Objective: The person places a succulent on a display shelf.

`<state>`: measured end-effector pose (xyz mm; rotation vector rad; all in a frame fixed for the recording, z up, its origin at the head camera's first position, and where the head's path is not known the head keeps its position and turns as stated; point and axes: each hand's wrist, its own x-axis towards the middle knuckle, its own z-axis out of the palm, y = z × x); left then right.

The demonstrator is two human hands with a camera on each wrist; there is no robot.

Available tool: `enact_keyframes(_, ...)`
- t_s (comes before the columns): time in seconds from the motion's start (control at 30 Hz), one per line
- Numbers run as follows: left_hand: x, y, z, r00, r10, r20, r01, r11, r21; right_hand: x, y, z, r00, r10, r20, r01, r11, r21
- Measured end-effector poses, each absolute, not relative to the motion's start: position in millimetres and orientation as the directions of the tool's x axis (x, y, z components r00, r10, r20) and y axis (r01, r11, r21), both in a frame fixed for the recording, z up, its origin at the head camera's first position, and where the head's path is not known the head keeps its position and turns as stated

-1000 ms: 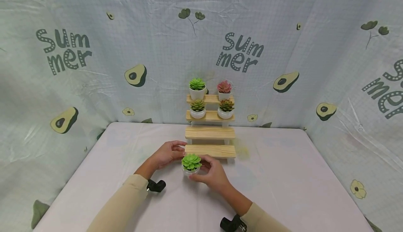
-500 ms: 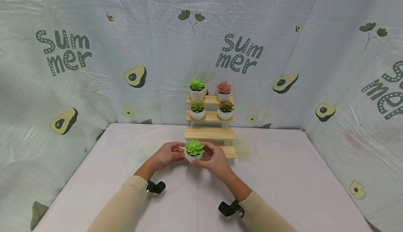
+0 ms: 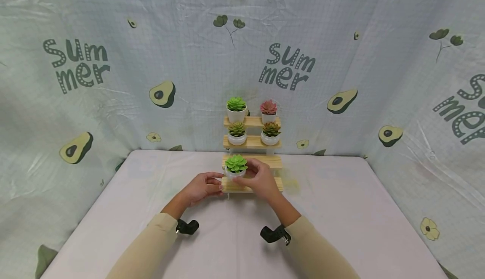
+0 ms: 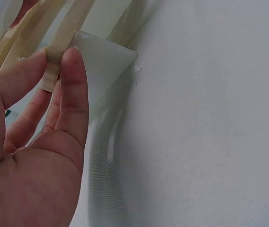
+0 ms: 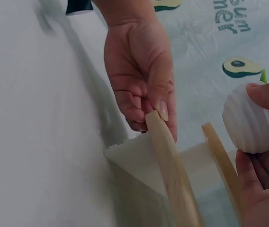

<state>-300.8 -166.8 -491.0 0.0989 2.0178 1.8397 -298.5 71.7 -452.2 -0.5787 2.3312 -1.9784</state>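
Note:
My right hand (image 3: pixel 264 183) grips a potted succulent (image 3: pixel 235 164) with bright green leaves, upright before the left part of the tiered wooden stand (image 3: pixel 265 161). In the right wrist view its ribbed white pot (image 5: pixel 250 120) is between thumb and fingers, apart from the boards. At the stand's lower left corner, my left hand (image 3: pixel 200 187) pinches the end of the bottom board (image 3: pixel 261 185). The left wrist view has that board end (image 4: pixel 54 71) between thumb and fingertips.
On the top board stand a green succulent (image 3: pixel 236 110) and a pink one (image 3: pixel 268 111). An olive-green succulent (image 3: pixel 237 134) and a reddish-green one (image 3: pixel 270 134) occupy the board below. Behind the pale table (image 3: pixel 333 203) hangs a printed cloth (image 3: pixel 197 81).
My right hand has lifted the potted succulent up and forward, from in front of the bottom board to before the board above it. The left hand stays at the bottom board's end.

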Motion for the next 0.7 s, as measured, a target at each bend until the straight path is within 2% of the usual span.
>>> enact_keyframes(0.3,-301,-166,-490,-0.918,0.309,-0.249,-0.221,0.121,0.968,-319,70,-448,-0.939,-0.262,0.224,-0.28,0.197,-0.94)
enact_keyframes(0.7,-301,-168,-492,-0.909,0.346,-0.232,-0.21,0.1,0.973,-333,67,-444,-0.95,-0.23,0.21,-0.263,0.232,-0.936)
